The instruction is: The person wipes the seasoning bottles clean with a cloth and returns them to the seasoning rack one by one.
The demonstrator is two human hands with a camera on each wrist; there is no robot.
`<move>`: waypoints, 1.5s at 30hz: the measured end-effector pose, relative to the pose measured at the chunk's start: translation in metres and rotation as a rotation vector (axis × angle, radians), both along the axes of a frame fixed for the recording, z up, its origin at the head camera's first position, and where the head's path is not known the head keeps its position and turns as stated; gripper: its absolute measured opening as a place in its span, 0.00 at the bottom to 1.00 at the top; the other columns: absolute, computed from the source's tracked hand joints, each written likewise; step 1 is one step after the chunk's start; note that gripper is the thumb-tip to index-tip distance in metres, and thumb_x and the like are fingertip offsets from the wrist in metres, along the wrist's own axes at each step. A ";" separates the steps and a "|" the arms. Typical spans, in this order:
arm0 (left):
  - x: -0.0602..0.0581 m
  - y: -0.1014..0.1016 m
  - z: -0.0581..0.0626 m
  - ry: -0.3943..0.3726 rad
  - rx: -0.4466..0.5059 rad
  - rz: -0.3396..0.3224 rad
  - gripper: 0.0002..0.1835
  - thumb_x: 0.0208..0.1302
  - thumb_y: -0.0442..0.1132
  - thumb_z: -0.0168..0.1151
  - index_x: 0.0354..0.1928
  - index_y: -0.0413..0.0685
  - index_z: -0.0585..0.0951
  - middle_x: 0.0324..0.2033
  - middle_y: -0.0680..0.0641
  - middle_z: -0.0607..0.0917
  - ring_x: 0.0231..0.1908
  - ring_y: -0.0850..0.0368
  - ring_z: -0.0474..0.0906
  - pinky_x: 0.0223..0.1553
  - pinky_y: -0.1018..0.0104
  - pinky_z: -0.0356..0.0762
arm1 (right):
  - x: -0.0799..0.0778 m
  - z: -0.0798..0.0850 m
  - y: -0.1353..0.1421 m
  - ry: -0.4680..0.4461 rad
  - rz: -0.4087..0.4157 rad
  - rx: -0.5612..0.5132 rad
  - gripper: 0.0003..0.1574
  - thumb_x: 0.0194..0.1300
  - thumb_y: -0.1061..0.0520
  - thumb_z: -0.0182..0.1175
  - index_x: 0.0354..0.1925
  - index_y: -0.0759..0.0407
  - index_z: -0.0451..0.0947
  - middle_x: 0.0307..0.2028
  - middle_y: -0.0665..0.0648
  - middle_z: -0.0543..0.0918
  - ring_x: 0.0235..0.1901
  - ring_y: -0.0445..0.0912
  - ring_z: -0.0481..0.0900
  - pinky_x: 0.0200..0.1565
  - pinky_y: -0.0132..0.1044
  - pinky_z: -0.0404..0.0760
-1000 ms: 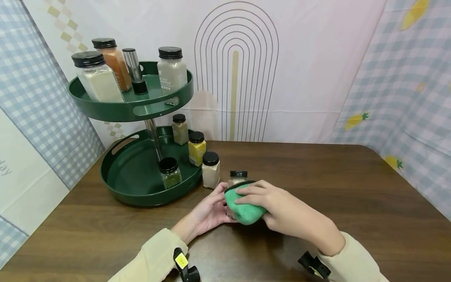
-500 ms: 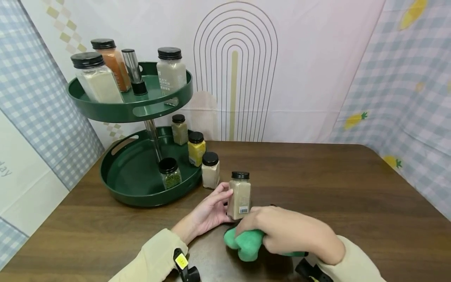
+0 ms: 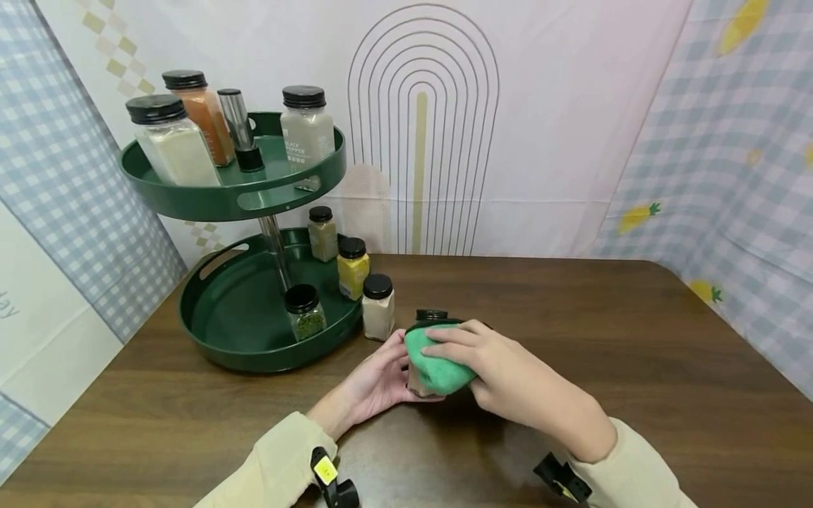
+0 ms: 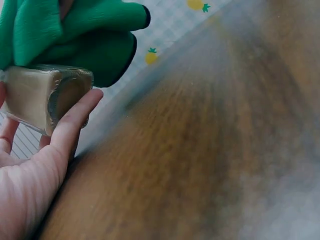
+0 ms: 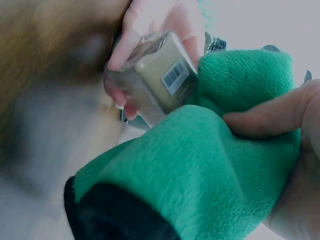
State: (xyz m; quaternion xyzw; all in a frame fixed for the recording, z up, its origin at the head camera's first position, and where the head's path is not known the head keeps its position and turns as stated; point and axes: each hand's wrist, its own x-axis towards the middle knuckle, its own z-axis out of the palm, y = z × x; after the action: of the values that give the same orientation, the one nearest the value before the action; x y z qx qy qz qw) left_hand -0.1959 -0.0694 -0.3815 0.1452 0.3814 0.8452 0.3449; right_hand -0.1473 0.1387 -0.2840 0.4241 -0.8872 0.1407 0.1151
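While left grip (image 3: 377, 381) holds beige, barcoded jar (image 5: 155, 82) | right grip (image 3: 502, 370) pinches green, black-edged cloth (image 3: 440, 375)

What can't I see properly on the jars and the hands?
- Held jar, head view: most of its near side is hidden by the green cloth.
- Barcode, right wrist view: too small and blurred to read.
- Right hand, left wrist view: mostly hidden by the cloth and top edge.
- Yellow jar, head view: label print too small.
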 end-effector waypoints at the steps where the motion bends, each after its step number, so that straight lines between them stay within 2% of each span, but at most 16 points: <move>1: 0.000 0.000 0.000 -0.003 0.003 0.000 0.06 0.74 0.43 0.39 0.47 0.62 0.65 0.56 0.49 0.65 0.54 0.49 0.68 0.50 0.44 0.74 | 0.001 -0.001 -0.001 -0.012 0.014 0.011 0.41 0.42 0.78 0.50 0.54 0.51 0.77 0.59 0.49 0.75 0.55 0.49 0.71 0.51 0.43 0.77; 6: 0.000 0.002 0.001 -0.040 0.009 0.026 0.02 0.74 0.46 0.39 0.41 0.61 0.61 0.47 0.50 0.67 0.44 0.56 0.72 0.43 0.56 0.76 | 0.003 -0.002 -0.003 -0.106 0.056 0.069 0.42 0.43 0.78 0.48 0.53 0.49 0.77 0.56 0.47 0.77 0.54 0.47 0.71 0.51 0.41 0.77; 11: 0.000 0.003 0.003 -0.091 -0.039 0.071 0.03 0.73 0.48 0.40 0.41 0.61 0.60 0.50 0.47 0.62 0.45 0.55 0.71 0.43 0.62 0.77 | 0.007 -0.002 -0.004 -0.243 0.073 0.099 0.41 0.44 0.78 0.48 0.51 0.46 0.79 0.55 0.42 0.77 0.51 0.41 0.72 0.49 0.36 0.76; 14: 0.000 0.002 0.004 -0.103 -0.057 0.089 0.06 0.72 0.48 0.41 0.47 0.62 0.59 0.54 0.44 0.62 0.49 0.51 0.71 0.46 0.61 0.77 | 0.009 -0.002 -0.005 -0.328 0.068 0.139 0.40 0.45 0.78 0.48 0.49 0.44 0.80 0.52 0.38 0.78 0.48 0.38 0.72 0.49 0.34 0.76; 18: 0.000 0.001 0.004 -0.102 -0.028 0.062 0.21 0.71 0.49 0.44 0.62 0.64 0.53 0.62 0.38 0.63 0.55 0.43 0.73 0.54 0.52 0.74 | 0.010 -0.001 -0.006 -0.447 0.064 0.223 0.38 0.47 0.78 0.50 0.47 0.43 0.80 0.45 0.36 0.79 0.46 0.35 0.74 0.48 0.33 0.76; 21: 0.000 0.000 0.002 -0.077 -0.006 0.044 0.29 0.70 0.45 0.47 0.69 0.61 0.49 0.62 0.37 0.68 0.55 0.45 0.74 0.55 0.50 0.73 | 0.010 0.005 -0.002 -0.474 0.077 0.202 0.35 0.48 0.77 0.50 0.46 0.44 0.78 0.39 0.38 0.79 0.38 0.34 0.75 0.42 0.30 0.76; 24: 0.001 0.000 0.001 -0.050 0.010 0.047 0.29 0.70 0.42 0.49 0.69 0.55 0.51 0.56 0.42 0.76 0.54 0.50 0.76 0.55 0.51 0.73 | 0.010 0.014 0.008 -0.384 0.063 0.085 0.32 0.49 0.75 0.52 0.46 0.44 0.73 0.36 0.42 0.79 0.33 0.35 0.73 0.38 0.30 0.76; 27: 0.000 0.001 0.000 -0.038 0.017 0.049 0.28 0.70 0.42 0.49 0.68 0.50 0.55 0.53 0.45 0.78 0.54 0.52 0.75 0.56 0.50 0.72 | 0.008 0.023 0.017 -0.247 -0.060 -0.014 0.29 0.51 0.71 0.54 0.47 0.45 0.69 0.36 0.46 0.78 0.32 0.37 0.73 0.35 0.32 0.75; 30: -0.001 0.001 -0.001 -0.029 0.019 0.024 0.30 0.70 0.44 0.50 0.69 0.48 0.54 0.60 0.40 0.72 0.56 0.48 0.74 0.57 0.47 0.70 | 0.004 0.026 0.021 -0.098 -0.218 -0.086 0.25 0.53 0.68 0.57 0.47 0.48 0.70 0.37 0.49 0.79 0.32 0.40 0.73 0.33 0.35 0.74; 33: 0.000 0.001 -0.002 -0.003 0.026 -0.022 0.31 0.70 0.46 0.49 0.70 0.50 0.52 0.66 0.37 0.64 0.58 0.43 0.72 0.58 0.46 0.69 | 0.000 0.020 0.020 0.057 -0.305 -0.171 0.24 0.52 0.68 0.60 0.47 0.53 0.73 0.39 0.51 0.79 0.35 0.42 0.74 0.36 0.39 0.76; 34: 0.000 0.001 -0.002 0.016 0.031 -0.040 0.31 0.70 0.46 0.49 0.70 0.51 0.53 0.67 0.37 0.62 0.58 0.43 0.71 0.59 0.45 0.68 | -0.002 0.018 0.019 0.103 -0.315 -0.197 0.24 0.51 0.68 0.62 0.47 0.54 0.75 0.40 0.51 0.79 0.37 0.43 0.75 0.37 0.41 0.77; 38: 0.002 0.000 -0.003 0.090 0.013 -0.078 0.26 0.69 0.46 0.50 0.66 0.53 0.59 0.58 0.44 0.73 0.56 0.47 0.73 0.59 0.46 0.67 | -0.005 0.007 0.010 0.215 -0.290 -0.247 0.24 0.48 0.69 0.64 0.46 0.57 0.79 0.41 0.52 0.79 0.38 0.45 0.77 0.37 0.42 0.80; 41: 0.003 0.000 -0.003 0.113 -0.018 -0.061 0.22 0.67 0.47 0.53 0.60 0.53 0.63 0.52 0.51 0.77 0.53 0.54 0.74 0.56 0.54 0.70 | -0.005 0.003 0.004 0.272 -0.249 -0.248 0.24 0.45 0.70 0.65 0.44 0.56 0.81 0.38 0.52 0.78 0.37 0.45 0.77 0.36 0.40 0.80; 45: 0.003 0.001 -0.004 0.099 -0.029 -0.023 0.20 0.66 0.46 0.55 0.57 0.52 0.65 0.49 0.53 0.77 0.51 0.59 0.73 0.54 0.60 0.72 | -0.005 -0.001 0.001 0.310 -0.211 -0.209 0.27 0.42 0.71 0.65 0.43 0.55 0.82 0.38 0.52 0.75 0.35 0.45 0.74 0.31 0.36 0.78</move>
State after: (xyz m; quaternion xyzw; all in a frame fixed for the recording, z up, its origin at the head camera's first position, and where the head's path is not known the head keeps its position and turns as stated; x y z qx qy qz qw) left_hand -0.1930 -0.0685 -0.3850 0.1862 0.4086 0.8273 0.3375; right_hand -0.1522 0.1395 -0.2848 0.3312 -0.8789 0.1523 0.3075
